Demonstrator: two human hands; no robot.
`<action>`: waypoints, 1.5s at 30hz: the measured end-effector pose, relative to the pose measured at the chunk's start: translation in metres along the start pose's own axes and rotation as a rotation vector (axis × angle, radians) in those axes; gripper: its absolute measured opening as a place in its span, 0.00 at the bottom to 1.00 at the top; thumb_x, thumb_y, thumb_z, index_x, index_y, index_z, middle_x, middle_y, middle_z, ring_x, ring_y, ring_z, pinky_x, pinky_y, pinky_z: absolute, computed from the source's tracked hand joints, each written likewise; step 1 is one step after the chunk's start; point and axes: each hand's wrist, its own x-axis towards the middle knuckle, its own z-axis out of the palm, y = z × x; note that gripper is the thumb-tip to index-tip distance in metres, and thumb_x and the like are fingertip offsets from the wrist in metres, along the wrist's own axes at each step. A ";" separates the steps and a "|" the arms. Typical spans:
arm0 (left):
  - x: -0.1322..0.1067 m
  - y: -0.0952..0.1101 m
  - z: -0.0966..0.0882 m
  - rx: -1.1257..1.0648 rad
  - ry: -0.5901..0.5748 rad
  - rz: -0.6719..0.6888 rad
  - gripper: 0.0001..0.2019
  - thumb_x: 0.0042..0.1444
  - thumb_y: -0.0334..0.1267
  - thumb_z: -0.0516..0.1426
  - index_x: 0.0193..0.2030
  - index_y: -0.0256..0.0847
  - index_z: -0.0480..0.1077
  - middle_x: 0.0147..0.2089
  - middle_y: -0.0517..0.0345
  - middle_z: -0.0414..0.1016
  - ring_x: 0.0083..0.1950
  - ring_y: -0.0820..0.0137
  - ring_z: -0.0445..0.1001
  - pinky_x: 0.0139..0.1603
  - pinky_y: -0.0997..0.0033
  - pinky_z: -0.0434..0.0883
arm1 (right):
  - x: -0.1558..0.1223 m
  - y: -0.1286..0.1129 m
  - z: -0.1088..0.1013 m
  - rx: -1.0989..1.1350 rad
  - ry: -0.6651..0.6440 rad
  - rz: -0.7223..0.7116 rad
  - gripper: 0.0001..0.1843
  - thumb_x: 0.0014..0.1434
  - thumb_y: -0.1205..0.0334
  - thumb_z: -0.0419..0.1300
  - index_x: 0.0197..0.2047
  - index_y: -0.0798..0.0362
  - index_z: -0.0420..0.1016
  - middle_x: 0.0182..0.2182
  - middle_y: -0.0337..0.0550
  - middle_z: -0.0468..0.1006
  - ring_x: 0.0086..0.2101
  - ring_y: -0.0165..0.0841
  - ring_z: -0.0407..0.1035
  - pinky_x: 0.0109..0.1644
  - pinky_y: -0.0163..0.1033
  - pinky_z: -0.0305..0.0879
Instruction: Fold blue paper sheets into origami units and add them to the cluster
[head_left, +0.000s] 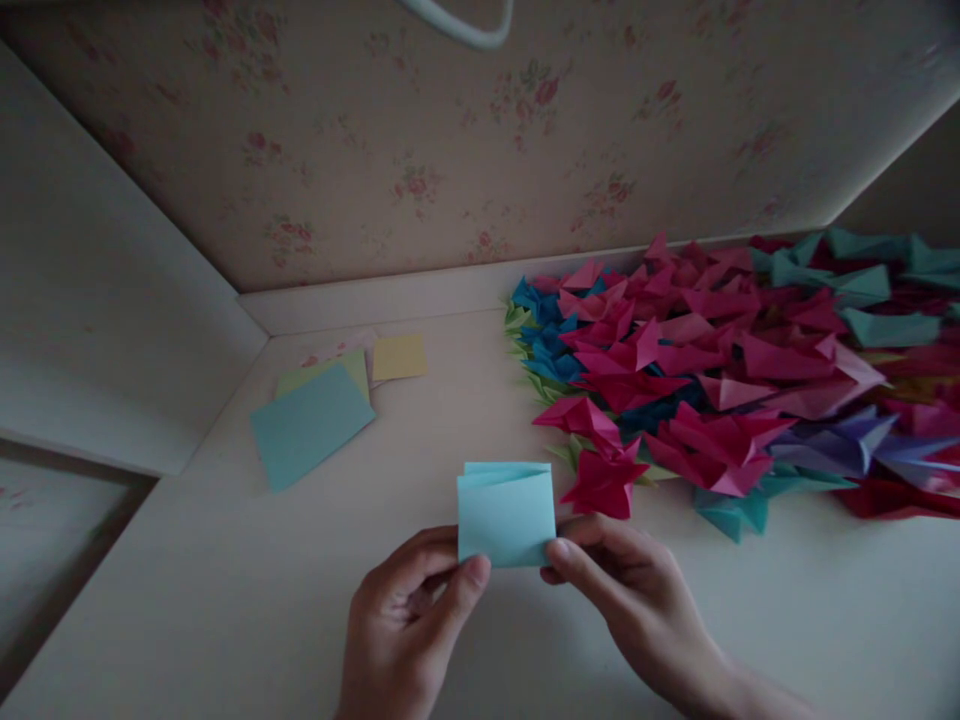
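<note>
Toward the near side of the table (457, 395): paper (506, 520), pale blue, one piece, folded to a roughly square form, hence without marked long axis. Layers slightly parted along its far side, rear layer showing past the front one. Near side running across, roughly parallel to the table's far edge. Height over the table poorly shown; probably raised a little.

Left hand (412, 605): grasping paper along its near side, toward the left corner, thumb on the front, fingers bent behind. Right hand (630, 585): pinching paper by its right side, low, close to the near right corner, thumb in front, fingers curled behind. Position of paper: between both hands and beyond the thumbs, toward the far edge; touched by both, neither hand nearer. Parted layers facing away from both, on the ungripped side.

Toward the table's far left corner: three loose sheets, flat. Blue sheet (311, 425), slantwise, partly covering green sheet (358, 366); yellow sheet (399, 356) just right of green sheet. All well apart from left hand.

Along the far edge, from mid-length rightward and out of view: heap (720, 340) of pointed folded pieces, mostly pink and red, with blue, teal, lilac, green. Nearest right hand, just beyond it: magenta piece (606, 482).

Behind the far edge: wall (337, 170), floral. At the left edge: white panel (105, 290).
</note>
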 end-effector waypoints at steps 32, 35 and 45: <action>0.004 -0.020 0.005 -0.161 0.041 -0.207 0.12 0.51 0.42 0.68 0.40 0.40 0.75 0.29 0.57 0.83 0.30 0.67 0.81 0.32 0.74 0.77 | 0.001 0.004 0.016 0.313 -0.251 0.262 0.20 0.59 0.46 0.66 0.34 0.58 0.79 0.28 0.45 0.81 0.29 0.31 0.74 0.34 0.33 0.70; 0.004 -0.020 0.006 -0.171 0.055 -0.228 0.13 0.50 0.43 0.69 0.40 0.40 0.76 0.29 0.56 0.84 0.30 0.67 0.81 0.32 0.75 0.76 | 0.001 0.006 0.016 0.342 -0.259 0.291 0.23 0.58 0.44 0.66 0.35 0.59 0.80 0.28 0.48 0.83 0.29 0.32 0.76 0.34 0.34 0.72; 0.010 -0.017 0.009 -0.210 -0.040 -0.300 0.16 0.50 0.47 0.68 0.40 0.39 0.77 0.27 0.56 0.81 0.28 0.68 0.78 0.31 0.74 0.74 | 0.001 0.010 0.016 0.377 -0.236 0.327 0.25 0.57 0.42 0.66 0.31 0.60 0.80 0.26 0.49 0.84 0.25 0.31 0.77 0.31 0.32 0.72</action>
